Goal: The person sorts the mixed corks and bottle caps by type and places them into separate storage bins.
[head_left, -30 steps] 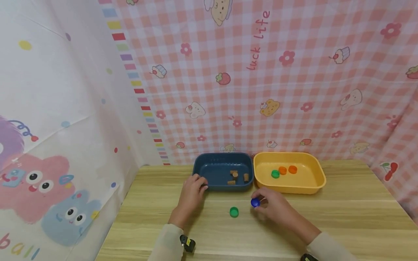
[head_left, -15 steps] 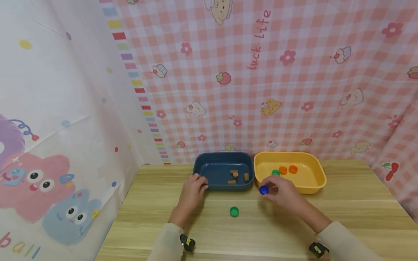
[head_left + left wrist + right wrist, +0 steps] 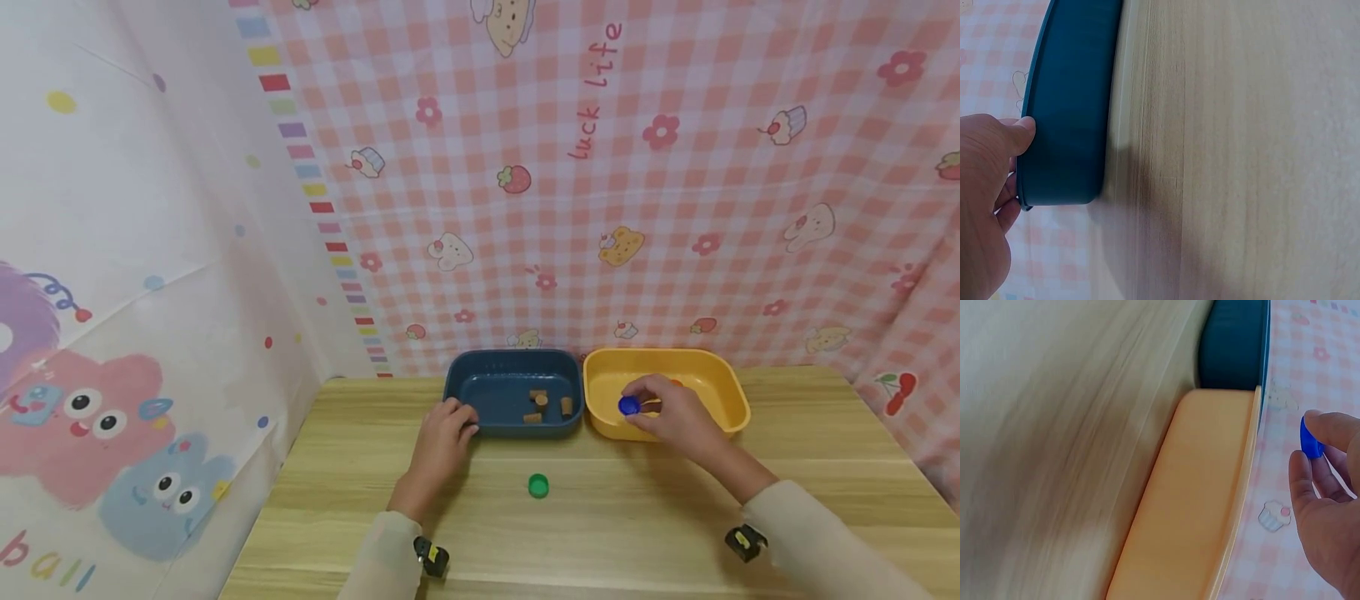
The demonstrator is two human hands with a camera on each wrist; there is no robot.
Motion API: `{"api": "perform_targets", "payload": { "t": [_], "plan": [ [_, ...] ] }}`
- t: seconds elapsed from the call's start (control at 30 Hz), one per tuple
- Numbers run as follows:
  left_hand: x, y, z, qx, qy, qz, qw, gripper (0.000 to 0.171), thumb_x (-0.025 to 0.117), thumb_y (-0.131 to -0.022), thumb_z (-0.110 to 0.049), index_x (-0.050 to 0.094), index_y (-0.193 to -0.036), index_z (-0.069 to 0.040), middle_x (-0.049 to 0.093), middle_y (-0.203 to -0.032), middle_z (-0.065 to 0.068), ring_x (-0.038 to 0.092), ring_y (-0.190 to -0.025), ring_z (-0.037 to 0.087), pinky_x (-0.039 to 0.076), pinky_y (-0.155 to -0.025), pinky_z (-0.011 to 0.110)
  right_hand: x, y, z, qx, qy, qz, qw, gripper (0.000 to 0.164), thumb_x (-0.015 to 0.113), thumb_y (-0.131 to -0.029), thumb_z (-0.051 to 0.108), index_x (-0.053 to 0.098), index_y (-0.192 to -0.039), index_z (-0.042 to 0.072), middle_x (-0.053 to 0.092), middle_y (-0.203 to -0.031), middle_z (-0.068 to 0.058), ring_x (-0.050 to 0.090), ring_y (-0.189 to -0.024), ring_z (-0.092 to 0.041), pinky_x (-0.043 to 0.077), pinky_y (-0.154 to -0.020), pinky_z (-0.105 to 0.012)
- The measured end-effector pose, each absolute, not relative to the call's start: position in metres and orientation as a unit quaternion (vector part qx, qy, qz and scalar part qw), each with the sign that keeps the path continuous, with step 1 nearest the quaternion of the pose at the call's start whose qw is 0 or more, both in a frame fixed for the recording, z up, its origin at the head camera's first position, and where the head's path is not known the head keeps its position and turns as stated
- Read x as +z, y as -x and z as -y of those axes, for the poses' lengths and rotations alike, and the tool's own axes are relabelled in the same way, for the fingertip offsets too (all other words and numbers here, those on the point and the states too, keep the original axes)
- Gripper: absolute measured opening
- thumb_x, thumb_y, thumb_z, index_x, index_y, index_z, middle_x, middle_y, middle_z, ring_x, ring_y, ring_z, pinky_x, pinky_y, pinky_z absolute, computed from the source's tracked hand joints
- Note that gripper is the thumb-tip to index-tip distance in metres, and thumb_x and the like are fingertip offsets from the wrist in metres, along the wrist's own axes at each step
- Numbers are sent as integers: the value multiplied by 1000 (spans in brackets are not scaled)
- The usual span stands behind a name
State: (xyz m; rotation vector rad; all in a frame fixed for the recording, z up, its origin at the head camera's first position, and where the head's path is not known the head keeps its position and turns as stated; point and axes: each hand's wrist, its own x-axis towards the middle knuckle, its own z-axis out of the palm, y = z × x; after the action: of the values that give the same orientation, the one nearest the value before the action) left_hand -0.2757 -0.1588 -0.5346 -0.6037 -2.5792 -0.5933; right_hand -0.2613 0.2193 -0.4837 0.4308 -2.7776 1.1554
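Between thumb and fingers, my right hand (image 3: 678,417) pinches a blue bottle cap (image 3: 628,405) over the yellow bin (image 3: 597,425). In the right wrist view the cap (image 3: 1311,439) stands on edge above the level of the bin's rim. My left hand (image 3: 441,446) grips the near left corner of the dark blue bin (image 3: 487,400), thumb (image 3: 1024,128) on its outer wall and fingers over the rim. The right hand hides most of the caps inside the yellow bin; a bit of an orange cap (image 3: 677,383) shows behind it.
Several cork pieces (image 3: 541,403) lie in the right part of the dark blue bin. A green bottle cap (image 3: 537,486) lies on the wooden table (image 3: 600,533) in front of the bins. Behind them hangs a pink checked cloth (image 3: 555,208).
My right hand has carried the blue cap from above the table, up and to the right, over the yellow bin. My left hand has stayed on the dark blue bin.
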Motion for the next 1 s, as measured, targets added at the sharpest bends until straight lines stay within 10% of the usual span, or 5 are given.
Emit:
{"api": "perform_targets", "payload": {
  "t": [1.0],
  "plan": [
    [-533,275,159,-210,220,926,224,7,73,-85,-14,68,-88,-17,56,-84,-4,50,-78,16,42,-73,35,-472,302,-254,336,-108,936,4,26,71,-86,7,63,-110,3,67,-106,-15,64,-99,-32,55,-83,-44]
  ]
}}
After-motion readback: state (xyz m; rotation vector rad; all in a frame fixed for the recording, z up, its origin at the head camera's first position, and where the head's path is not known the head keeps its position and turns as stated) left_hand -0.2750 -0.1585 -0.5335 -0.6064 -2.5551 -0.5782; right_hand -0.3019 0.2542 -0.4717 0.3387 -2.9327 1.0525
